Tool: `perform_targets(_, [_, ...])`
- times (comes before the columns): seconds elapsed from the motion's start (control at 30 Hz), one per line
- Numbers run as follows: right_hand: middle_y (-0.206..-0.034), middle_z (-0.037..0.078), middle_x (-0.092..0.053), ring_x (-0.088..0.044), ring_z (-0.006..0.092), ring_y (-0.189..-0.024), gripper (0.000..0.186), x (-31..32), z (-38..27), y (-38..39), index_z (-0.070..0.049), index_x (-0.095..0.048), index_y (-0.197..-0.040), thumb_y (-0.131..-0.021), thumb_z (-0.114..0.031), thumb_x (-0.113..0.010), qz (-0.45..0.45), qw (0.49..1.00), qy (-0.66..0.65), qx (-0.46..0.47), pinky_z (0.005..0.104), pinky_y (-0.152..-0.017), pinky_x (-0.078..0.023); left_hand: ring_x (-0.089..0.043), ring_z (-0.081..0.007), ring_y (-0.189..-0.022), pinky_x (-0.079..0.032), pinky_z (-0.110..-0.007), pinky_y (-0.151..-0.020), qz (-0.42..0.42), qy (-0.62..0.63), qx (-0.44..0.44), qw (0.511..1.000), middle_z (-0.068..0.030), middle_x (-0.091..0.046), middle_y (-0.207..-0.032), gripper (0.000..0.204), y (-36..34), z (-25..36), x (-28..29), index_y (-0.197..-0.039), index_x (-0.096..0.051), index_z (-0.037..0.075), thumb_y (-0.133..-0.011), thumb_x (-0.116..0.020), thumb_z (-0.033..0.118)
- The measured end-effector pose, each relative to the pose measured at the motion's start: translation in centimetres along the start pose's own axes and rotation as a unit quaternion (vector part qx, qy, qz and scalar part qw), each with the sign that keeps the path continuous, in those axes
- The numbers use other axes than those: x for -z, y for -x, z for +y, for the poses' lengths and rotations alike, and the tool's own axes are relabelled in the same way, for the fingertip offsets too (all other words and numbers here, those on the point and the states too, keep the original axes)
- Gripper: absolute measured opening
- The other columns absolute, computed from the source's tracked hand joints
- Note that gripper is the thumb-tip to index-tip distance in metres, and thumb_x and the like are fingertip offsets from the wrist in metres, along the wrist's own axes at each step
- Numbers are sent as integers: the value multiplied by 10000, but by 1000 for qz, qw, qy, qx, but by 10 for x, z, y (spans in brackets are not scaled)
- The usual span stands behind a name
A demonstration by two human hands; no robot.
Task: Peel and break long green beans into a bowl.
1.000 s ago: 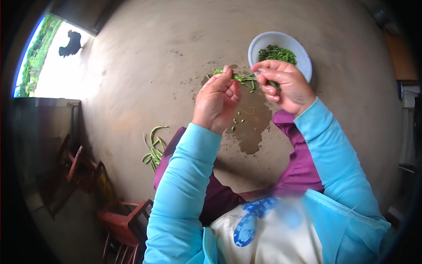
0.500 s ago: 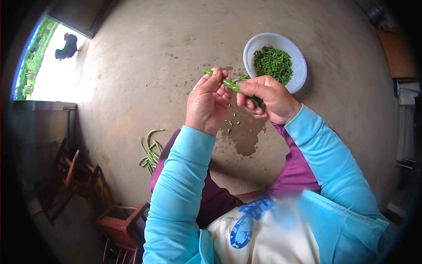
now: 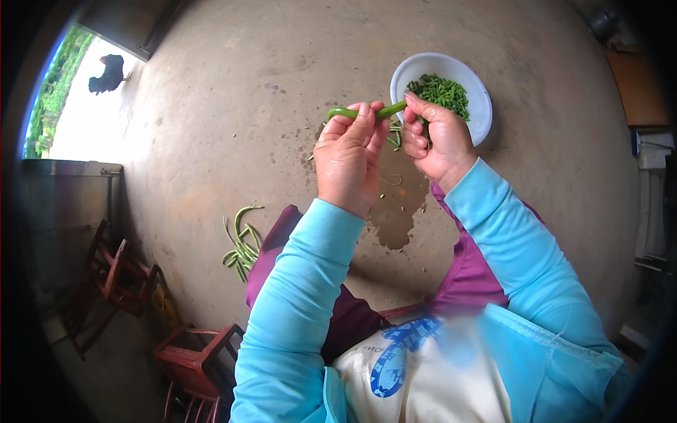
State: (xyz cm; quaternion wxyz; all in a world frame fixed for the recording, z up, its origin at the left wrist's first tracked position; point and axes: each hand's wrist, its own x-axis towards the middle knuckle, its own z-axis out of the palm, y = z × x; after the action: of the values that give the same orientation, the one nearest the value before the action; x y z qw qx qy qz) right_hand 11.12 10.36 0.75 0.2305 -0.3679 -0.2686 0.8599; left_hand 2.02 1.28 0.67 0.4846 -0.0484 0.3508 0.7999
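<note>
Head view: we are pinching a smooth, slender green bean (image 3: pixel 391 110) with fingers of left hand (image 3: pixel 347 156) and right hand (image 3: pixel 447 139).

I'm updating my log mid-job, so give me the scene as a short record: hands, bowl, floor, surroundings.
Left hand: pinching a green pod
Right hand: fingers closed at the pod's right end
Bowl: pale, round, holding short green pieces
Floor: damp patch; longer pods beside the left trouser leg
Upper left: dark chicken

hands (image 3: pixel 349 158): raised, near each other | fingers (image 3: pixel 415 139): curled | forearms (image 3: pixel 300 275): converging
</note>
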Motion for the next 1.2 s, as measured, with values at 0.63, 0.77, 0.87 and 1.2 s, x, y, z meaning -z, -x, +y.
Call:
perform_targets(0.63, [-620, 16, -483, -412, 62, -460, 180, 3, -9, 8, 9, -551, -864, -842, -165, -510, -160, 971, 177, -30, 185, -379, -319, -517, -83, -671, -462, -171, -581, -49, -61, 44, 996, -27, -562, -817, 81, -4, 24, 15, -878, -517, 59, -856, -526, 137])
perform_targets(0.77, [-600, -12, -428, -349, 44, -446, 206, -5, -7, 12, -40, -544, -873, -862, -243, -507, -151, 972, 116, -136, 171, -372, -281, -519, -82, -690, -453, -185, -609, -72, -89, 48, 992, -22, -567, -816, 77, -3, 18, 14, -864, -530, 61, -855, -529, 137])
perform_targets(0.87, [-580, -19, -408, -330, 42, -434, 240, -7, -7, 13, -57, -531, -763, -862, -274, -506, -180, 963, 140, -140, 170, -366, -261, -529, -95, -716, -452, -205, -638, -101, -117, 29, 988, -29, -575, -823, 93, -3, 16, 15, -871, -542, 53, -859, -522, 143])
perform_targets(1.2, [-537, -21, -382, -310, 57, -411, 238, 0, 5, -2, -47, -483, -661, -843, -198, -512, -3, 999, 17, -45, 200, -356, -228, -541, -115, -745, -476, -209, -663, -48, 21, -2, 999, -57, -574, -856, 121, -5, 5, 15, -876, -540, 23, -859, -518, 141])
